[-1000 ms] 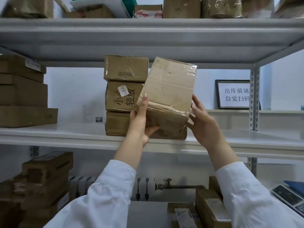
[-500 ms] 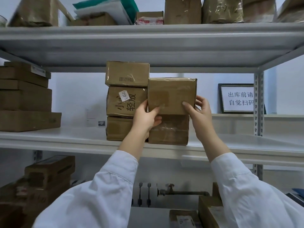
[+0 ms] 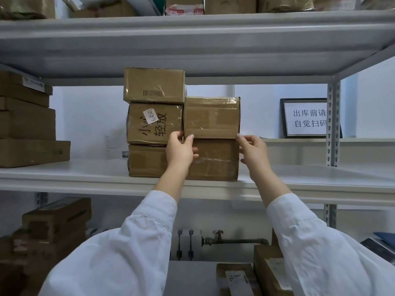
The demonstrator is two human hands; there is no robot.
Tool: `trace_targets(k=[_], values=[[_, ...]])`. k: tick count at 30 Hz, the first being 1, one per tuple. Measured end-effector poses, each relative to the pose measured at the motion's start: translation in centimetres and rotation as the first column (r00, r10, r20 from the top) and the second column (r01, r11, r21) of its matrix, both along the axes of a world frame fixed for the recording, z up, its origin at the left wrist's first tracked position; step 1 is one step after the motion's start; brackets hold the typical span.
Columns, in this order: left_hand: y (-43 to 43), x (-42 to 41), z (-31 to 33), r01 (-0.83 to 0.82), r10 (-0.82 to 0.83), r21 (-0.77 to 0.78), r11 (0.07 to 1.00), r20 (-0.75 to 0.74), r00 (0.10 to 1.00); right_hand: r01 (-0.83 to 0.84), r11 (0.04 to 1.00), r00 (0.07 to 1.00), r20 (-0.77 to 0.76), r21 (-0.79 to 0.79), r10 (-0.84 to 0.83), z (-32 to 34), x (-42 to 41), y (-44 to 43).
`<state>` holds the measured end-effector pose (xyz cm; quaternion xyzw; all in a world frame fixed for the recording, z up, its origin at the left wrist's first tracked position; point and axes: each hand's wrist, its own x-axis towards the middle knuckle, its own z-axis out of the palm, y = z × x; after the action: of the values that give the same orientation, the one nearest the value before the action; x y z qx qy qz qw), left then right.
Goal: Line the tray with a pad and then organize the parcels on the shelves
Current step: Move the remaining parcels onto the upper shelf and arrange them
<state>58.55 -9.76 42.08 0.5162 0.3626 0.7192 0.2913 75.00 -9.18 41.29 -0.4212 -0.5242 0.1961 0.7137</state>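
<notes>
On the shelf (image 3: 85, 174) the box (image 3: 211, 117) sits flat on another, tight beside a stack (image 3: 154, 122). It looks light, stiff and tape-slick (best held by its bottom corners). The left hand (image 3: 181, 150) and right hand (image 3: 254, 152), loosely bent, merely touch those corners.

Stockroom / parcel store; grey metal shelves (image 3: 192, 186) w/ slotted uprights, stacked taped cartons (image 3: 154, 122) w/ barcodes & handwritten marks; framed printed notice (image 3: 305, 118) on back ledge; white lab-coat sleeves (image 3: 149, 221).
</notes>
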Motion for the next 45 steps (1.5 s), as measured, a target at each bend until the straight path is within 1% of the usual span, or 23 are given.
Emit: trace_targets(k=[3, 6, 8, 12, 14, 16, 20, 24, 27, 29, 32, 33, 35, 37, 39, 41, 43, 45], values=[[0.5, 0.2, -0.1, -0.067, 0.067, 0.007, 0.998, 0.000, 0.998, -0.007, 1.000, 1.000, -0.021, -0.005, 0.006, -0.1, 0.1, 0.4], [0.7, 0.3, -0.2, -0.146, 0.146, -0.002, 0.989, -0.036, 0.989, 0.001, 1.000, 1.000, -0.020, -0.005, -0.001, 0.1, 0.1, 0.7], [0.8, 0.4, -0.4, -0.197, 0.198, 0.027, 0.980, -0.042, 0.979, -0.011, 1.000, 1.000, -0.015, -0.006, 0.011, 0.2, 0.2, 0.8], [0.8, 0.2, -1.2, -0.243, 0.241, 0.062, 0.968, 0.025, 0.970, -0.107, 0.994, 0.994, -0.002, 0.025, 0.107, -0.8, 0.4, -0.4], [0.8, 0.3, -2.1, -0.240, 0.234, 0.082, 0.967, 0.073, 0.969, -0.169, 0.984, 0.986, 0.011, 0.050, 0.168, -1.8, 0.7, -1.1], [0.6, 0.6, -3.1, -0.219, 0.205, 0.123, 0.968, 0.116, 0.972, -0.195, 0.978, 0.981, 0.007, 0.077, 0.195, -2.7, 0.9, -1.8], [0.3, 1.9, -5.3, -0.203, 0.164, 0.170, 0.964, 0.219, 0.962, -0.137, 0.982, 0.989, -0.042, 0.129, 0.144, -4.9, 1.6, -2.4], [0.2, 3.2, -7.4, -0.185, 0.120, 0.177, 0.967, 0.325, 0.938, -0.116, 0.987, 0.992, -0.036, 0.111, 0.121, -7.3, 2.5, -2.4], [-0.3, 4.4, -9.3, -0.157, 0.073, 0.196, 0.968, 0.379, 0.923, -0.187, 0.979, 0.982, -0.001, 0.077, 0.188, -9.2, 2.9, -2.4], [-0.5, 5.2, -11.0, -0.149, 0.060, 0.207, 0.967, 0.380, 0.923, -0.267, 0.964, 0.963, 0.034, 0.007, 0.266, -10.8, 3.5, -2.2], [-0.4, 6.0, -13.8, -0.132, 0.040, 0.226, 0.965, 0.369, 0.929, -0.360, 0.902, 0.912, 0.114, -0.240, 0.394, -13.5, 4.6, -1.7], [-0.1, 6.1, -14.6, -0.128, 0.037, 0.225, 0.966, 0.369, 0.929, -0.357, 0.874, 0.894, 0.149, -0.331, 0.422, -14.4, 4.9, -1.5], [0.5, 6.5, -16.4, -0.126, 0.043, 0.203, 0.971, 0.372, 0.927, -0.299, 0.824, 0.880, 0.194, -0.481, 0.433, -16.6, 5.5, -1.1], [1.0, 7.0, -18.4, -0.118, 0.055, 0.148, 0.982, 0.370, 0.927, -0.228, 0.775, 0.896, 0.185, -0.589, 0.404, -18.9, 5.8, -0.6], [2.0, 7.5, -20.6, -0.104, 0.082, 0.043, 0.994, 0.357, 0.931, -0.179, 0.701, 0.923, 0.129, -0.690, 0.363, -21.1, 5.7, 0.1], [3.0, 8.0, -23.1, -0.086, 0.122, -0.124, 0.989, 0.326, 0.937, -0.181, 0.605, 0.938, 0.048, -0.775, 0.342, -24.0, 5.8, 0.7], [3.9, 8.2, -25.6, -0.061, 0.145, -0.301, 0.952, 0.265, 0.953, -0.202, 0.521, 0.938, -0.011, -0.829, 0.346, -26.3, 5.6, 1.0], [4.8, 8.4, -28.4, -0.035, 0.141, -0.465, 0.885, 0.195, 0.971, -0.256, 0.451, 0.939, -0.109, -0.855, 0.326, -28.0, 5.4, 1.3]])
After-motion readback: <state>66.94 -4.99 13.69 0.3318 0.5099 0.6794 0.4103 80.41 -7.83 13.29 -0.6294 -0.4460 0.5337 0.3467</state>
